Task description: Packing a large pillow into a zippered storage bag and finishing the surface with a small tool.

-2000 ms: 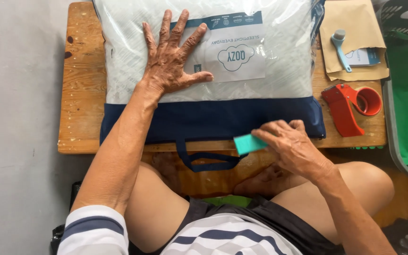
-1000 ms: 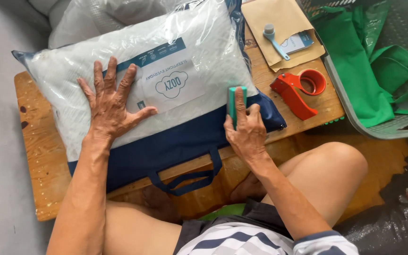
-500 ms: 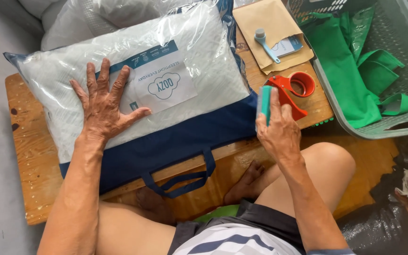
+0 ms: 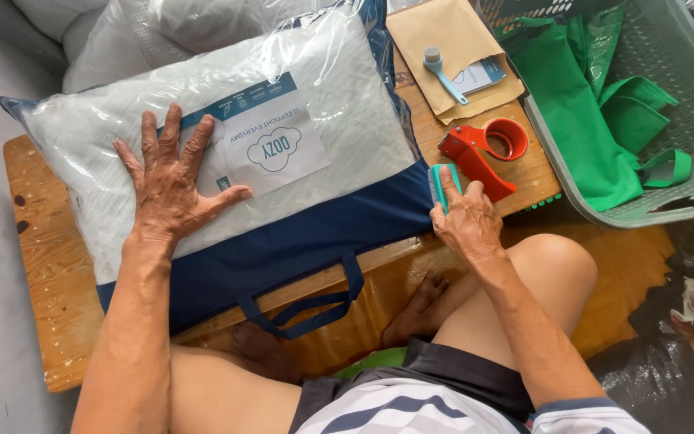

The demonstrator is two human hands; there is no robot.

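Pillow [image 4: 202, 145], white, sealed in a clear plastic bag with a navy fabric base and carry handle [image 4: 307, 309]; lies slantwise across a low wooden table [image 4: 42, 265], its upper end resting against more bagged white bedding [image 4: 106, 32] that runs out of the top edge.

Head view, sole view:
- Left hand [image 4: 172, 185]: flat on the pillow bag, fingers spread wide, palm pressing down just left of the white paper label [image 4: 271, 145]. It grasps nothing.
- Right hand [image 4: 466, 217]: at the bag's right edge, closed around a small teal block [image 4: 443, 183]. Only the block's upper end shows above the knuckles; its full shape is hidden, and whether it touches the bag cannot be told.
- Red tape dispenser [image 4: 479, 153]: on the table just beyond the right hand, partly behind the fingers.
- Brown envelopes [image 4: 443, 40]: at the table's far right corner, bearing a pale blue handled tool [image 4: 442, 72] and a small card, half covered.
- Grey plastic basket [image 4: 684, 104]: right of the table, cut off at the frame edge, holding green fabric [image 4: 588, 104].
- Person's bare legs and feet: partly hidden beneath the table.
- Dark items on the floor at lower right: too indistinct to identify.
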